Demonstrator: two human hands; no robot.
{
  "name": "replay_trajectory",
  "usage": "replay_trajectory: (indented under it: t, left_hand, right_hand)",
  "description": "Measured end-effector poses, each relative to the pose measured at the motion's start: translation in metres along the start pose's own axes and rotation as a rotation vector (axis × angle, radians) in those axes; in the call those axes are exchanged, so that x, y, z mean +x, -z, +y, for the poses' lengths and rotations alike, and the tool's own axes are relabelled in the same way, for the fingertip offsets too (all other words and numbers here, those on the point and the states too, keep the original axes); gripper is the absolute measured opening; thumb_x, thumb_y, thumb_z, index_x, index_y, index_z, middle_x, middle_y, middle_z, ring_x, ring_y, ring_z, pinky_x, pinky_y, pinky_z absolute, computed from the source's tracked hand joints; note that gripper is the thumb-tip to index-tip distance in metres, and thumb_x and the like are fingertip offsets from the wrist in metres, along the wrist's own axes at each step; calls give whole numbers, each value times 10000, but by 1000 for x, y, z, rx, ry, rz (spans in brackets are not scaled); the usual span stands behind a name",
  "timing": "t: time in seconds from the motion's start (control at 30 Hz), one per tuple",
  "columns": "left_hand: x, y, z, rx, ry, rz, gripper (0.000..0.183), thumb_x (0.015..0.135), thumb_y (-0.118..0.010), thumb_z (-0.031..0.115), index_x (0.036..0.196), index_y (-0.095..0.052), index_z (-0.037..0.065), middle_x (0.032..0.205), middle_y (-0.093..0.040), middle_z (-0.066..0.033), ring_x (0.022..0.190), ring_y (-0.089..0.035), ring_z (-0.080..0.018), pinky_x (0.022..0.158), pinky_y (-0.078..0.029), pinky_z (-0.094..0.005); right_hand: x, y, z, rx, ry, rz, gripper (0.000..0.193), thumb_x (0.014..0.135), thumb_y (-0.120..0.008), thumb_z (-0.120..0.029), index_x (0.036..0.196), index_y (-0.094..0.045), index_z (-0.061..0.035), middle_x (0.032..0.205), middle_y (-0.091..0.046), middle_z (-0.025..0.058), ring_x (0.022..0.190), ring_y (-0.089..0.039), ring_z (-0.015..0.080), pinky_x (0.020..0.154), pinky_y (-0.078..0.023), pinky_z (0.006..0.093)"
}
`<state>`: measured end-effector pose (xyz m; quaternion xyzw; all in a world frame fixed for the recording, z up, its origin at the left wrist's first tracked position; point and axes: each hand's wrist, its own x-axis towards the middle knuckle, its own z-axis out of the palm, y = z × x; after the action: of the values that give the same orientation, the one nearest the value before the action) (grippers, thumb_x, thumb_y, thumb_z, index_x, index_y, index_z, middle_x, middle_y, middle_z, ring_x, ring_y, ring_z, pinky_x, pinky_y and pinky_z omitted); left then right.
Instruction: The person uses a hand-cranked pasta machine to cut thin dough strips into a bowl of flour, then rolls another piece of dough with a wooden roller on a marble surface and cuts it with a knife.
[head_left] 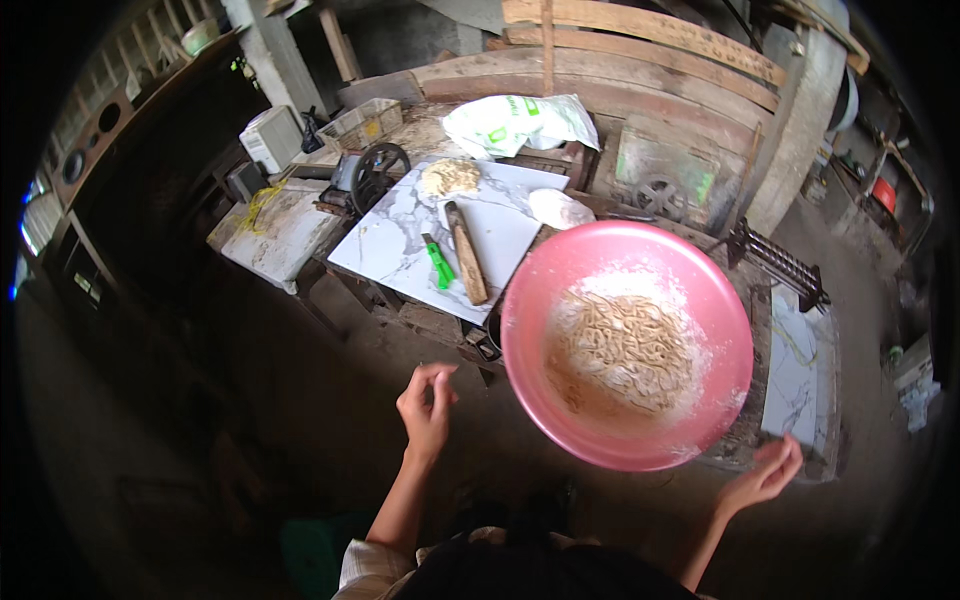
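A big pink basin (527, 345) stands in front of me to the right, holding a tangle of pale brown noodle-like strands (640, 345) dusted with white flour. My left hand (427, 405) hovers left of the basin, its fingers loosely bent and holding nothing. Over on the right, my right hand (762, 480) is just off the basin's near right side, empty with fingers half curled. Neither hand touches the basin. Beyond my left hand, a white marbled board (390, 235) carries a green utility knife (438, 262), a worn wooden stick (466, 255) and a lump of crumbly dough (450, 177).
Behind the board lie a small white bag (560, 209) and a large white sack (520, 122). A dark handwheel (380, 178) stands at the board's left. A ridged metal roller piece (778, 262) and another marbled board (790, 385) are right of the basin.
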<state>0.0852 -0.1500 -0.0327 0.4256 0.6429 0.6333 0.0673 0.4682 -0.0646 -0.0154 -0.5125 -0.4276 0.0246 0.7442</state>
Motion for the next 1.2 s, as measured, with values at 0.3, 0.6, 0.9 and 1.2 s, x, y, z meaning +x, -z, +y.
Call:
replay_trajectory:
  t: [0.3,0.6,0.9,1.2]
  left_hand:
    - [-215,244,-238,54,689,452,237,954,-512,208,848,-607,19,778,-631,-38,619,-545,-78,561,-441,-242]
    - [-322,366,-309,655,1145,37,314,866,-516,292,952,-683,41,861,-676,-140,811,-657,-299,766,-504,-391]
    - [-160,310,-412,520,774,-547,270,881,-534,298,1043,-656,119,1002,-660,-139,935,-628,-346,810,-502,-429]
    - [111,266,-367,157,506,-289,214,932,-523,213,968,-646,42,907,-659,-121,871,-646,-224,769,-495,-330]
  right_hand:
    - [-235,133,250,36,-1058,137,249,947,-474,-275,1012,-579,-59,754,-557,15,712,-566,138,605,-462,270]
    - [-456,139,263,-289,-1478,-1279,293,863,-555,-331,914,-640,-55,793,-652,116,726,-656,256,631,-534,357]
    - [-528,82,281,-129,-1835,-1172,350,886,-527,-325,1127,-561,-73,881,-635,115,733,-635,282,641,-517,428]
    - [-543,-319,27,22,-215,-1787,162,928,-489,-160,975,-586,-38,898,-643,153,800,-627,341,721,-491,392]
